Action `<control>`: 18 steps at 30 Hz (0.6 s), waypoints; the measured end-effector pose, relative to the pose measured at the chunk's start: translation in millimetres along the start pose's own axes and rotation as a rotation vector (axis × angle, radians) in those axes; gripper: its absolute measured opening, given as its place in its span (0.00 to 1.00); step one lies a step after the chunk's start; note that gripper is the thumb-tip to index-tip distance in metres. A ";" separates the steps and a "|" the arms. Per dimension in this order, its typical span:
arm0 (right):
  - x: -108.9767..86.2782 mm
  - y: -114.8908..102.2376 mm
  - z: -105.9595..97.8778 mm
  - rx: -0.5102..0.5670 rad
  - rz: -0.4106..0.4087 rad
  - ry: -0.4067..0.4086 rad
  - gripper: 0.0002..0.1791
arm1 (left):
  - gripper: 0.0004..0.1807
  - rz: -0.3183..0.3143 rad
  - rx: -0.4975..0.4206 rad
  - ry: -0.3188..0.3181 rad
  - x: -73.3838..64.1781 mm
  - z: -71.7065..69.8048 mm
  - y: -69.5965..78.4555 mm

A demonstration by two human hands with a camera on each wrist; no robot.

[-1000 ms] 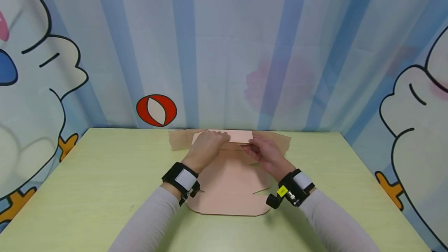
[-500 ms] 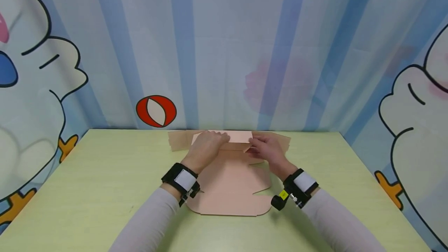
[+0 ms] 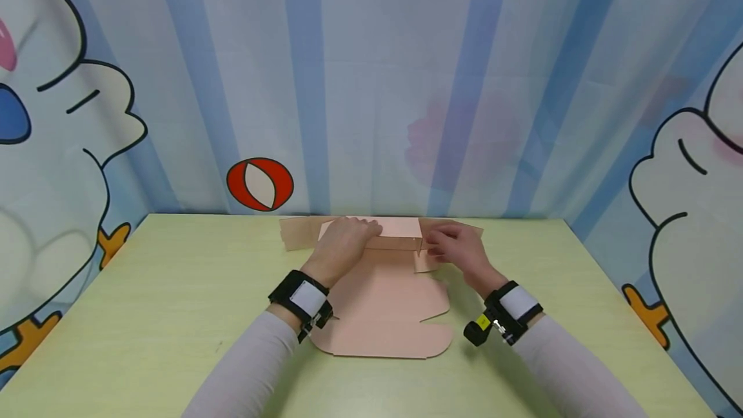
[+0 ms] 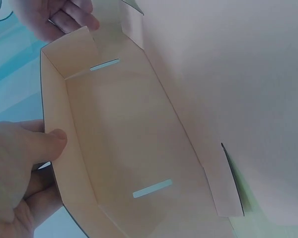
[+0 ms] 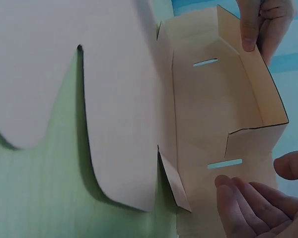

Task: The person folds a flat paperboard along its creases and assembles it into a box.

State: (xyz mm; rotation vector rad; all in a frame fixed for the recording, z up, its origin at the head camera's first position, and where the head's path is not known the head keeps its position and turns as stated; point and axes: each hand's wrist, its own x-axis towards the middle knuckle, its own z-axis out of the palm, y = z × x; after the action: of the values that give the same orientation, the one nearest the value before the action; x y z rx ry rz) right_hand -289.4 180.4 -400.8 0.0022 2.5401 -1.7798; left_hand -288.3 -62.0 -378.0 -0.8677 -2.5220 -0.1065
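A partly folded cardboard box blank [image 3: 383, 295] lies on the table, its far panel raised with wing flaps spreading left and right. My left hand [image 3: 346, 240] pinches the upper edge panel [image 4: 79, 158], thumb inside and fingers behind, as the left wrist view shows. Near the right end, my right hand [image 3: 458, 247] has loosely bent fingers, with a gap between thumb and fingertips and nothing held. In the right wrist view it is beside a slot [image 5: 225, 163] and below the inward-folded end flap [image 5: 256, 139]. A second slot [image 5: 205, 62] is at the other end.
The pale yellow-green table [image 3: 174, 315] extends around the cardboard. Directly behind its back edge hangs a blue striped curtain [image 3: 371, 95] printed with cartoon figures and a red ball [image 3: 260, 184]. Rounded tabs [image 3: 435, 339] of the blank point towards the near side.
My right hand has let go of the small end flap and moved right, away from the folded panel. That flap now stands bent at the corner. My left hand keeps its grip in place.
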 end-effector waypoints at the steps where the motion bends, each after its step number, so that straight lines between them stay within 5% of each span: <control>1: 0.0 1.9 -1.3 -0.018 -0.017 0.002 0.21 | 0.13 0.000 0.001 0.000 0.1 0.1 -0.1; 9: 1.3 16.7 -6.4 -0.256 -0.207 0.029 0.14 | 0.13 -0.001 0.003 -0.004 -0.7 -0.5 0.4; 18: 2.8 21.5 -10.4 -0.427 -0.234 0.023 0.13 | 0.12 0.005 0.010 0.006 -1.5 -0.4 1.5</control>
State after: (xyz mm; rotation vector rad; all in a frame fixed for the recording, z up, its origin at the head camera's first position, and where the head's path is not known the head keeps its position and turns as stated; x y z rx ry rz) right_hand -292.0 197.5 -417.6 -0.2987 2.9859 -1.2579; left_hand -286.2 -61.7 -378.4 -0.8685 -2.5128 -0.0950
